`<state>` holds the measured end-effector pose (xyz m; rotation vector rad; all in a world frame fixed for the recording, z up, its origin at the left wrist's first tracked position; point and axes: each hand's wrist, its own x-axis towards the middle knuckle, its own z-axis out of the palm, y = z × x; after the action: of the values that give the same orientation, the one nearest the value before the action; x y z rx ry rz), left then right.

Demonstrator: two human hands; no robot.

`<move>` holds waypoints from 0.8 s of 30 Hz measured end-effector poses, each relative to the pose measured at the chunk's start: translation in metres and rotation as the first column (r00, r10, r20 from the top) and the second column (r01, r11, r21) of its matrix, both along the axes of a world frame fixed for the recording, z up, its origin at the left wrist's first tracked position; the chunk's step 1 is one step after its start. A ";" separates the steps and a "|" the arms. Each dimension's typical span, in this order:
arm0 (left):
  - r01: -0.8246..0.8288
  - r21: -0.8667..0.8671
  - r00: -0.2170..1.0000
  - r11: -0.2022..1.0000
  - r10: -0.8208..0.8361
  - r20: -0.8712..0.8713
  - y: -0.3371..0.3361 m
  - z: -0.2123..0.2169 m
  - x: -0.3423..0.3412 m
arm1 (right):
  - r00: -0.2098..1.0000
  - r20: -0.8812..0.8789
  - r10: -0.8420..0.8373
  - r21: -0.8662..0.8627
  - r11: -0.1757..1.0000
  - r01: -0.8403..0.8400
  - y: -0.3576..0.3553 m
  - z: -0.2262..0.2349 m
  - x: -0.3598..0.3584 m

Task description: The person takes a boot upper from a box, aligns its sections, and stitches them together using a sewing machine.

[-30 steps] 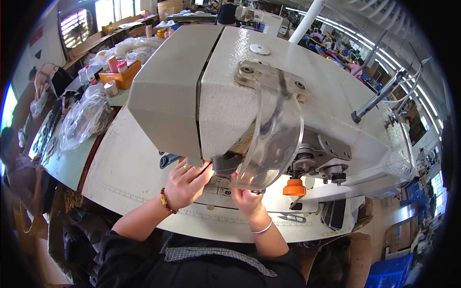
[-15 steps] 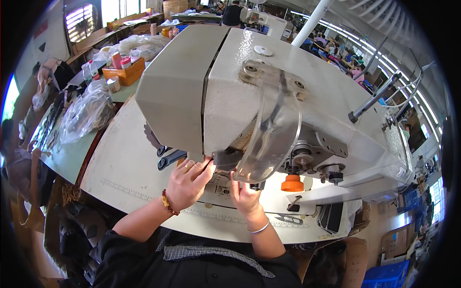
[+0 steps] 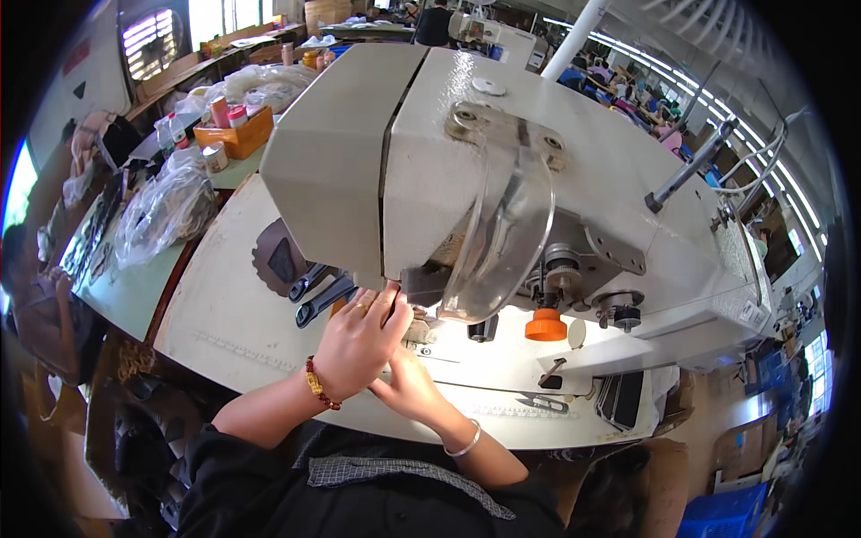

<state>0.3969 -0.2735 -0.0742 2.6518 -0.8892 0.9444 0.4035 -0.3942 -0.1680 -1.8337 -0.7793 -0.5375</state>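
Observation:
Both my hands are together below the head of a large off-white sewing machine [image 3: 350, 152], close to its needle area. My left hand [image 3: 357, 345], with a beaded bracelet and a ring, has its fingers curled in a pinch. A thin dark bit shows between those fingers; its kind cannot be made out. My right hand [image 3: 411, 384], wearing a silver bangle, is tucked against and partly behind the left, and its fingertips are hidden. Left of the hands lie black-handled tools [image 3: 325, 300] and a dark scalloped flat piece [image 3: 274, 255].
A clear curved guard [image 3: 502, 233] and an orange knob [image 3: 545, 325] hang right of my hands. Small thread snips [image 3: 543, 403] and a black slab [image 3: 619, 399] lie on the tabletop. A side table at left bears plastic bags [image 3: 166, 211] and an orange box [image 3: 235, 134].
My right hand has moved left from beneath the guard to meet my left hand. The left hand has turned slightly. The view has shifted, uncovering more of the dark scalloped piece.

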 end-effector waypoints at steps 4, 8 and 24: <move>-0.056 0.098 0.998 0.994 0.058 -0.016 -0.001 0.004 -0.003 | 0.951 -0.308 -0.040 0.123 0.989 0.081 0.028 0.009 0.006; 0.193 -0.031 0.977 0.981 -0.195 -0.084 0.026 0.033 0.004 | 0.913 -0.382 0.143 0.299 0.954 -0.024 0.029 -0.006 -0.010; 0.307 -0.374 0.892 0.875 -0.401 -0.207 0.045 0.004 0.041 | 0.827 -0.539 0.158 0.334 0.942 0.037 0.015 0.011 -0.037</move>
<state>0.4380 -0.2288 -0.0699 2.1583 -1.0030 0.5529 0.3669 -0.3792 -0.1567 -1.5219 -0.3149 -0.0561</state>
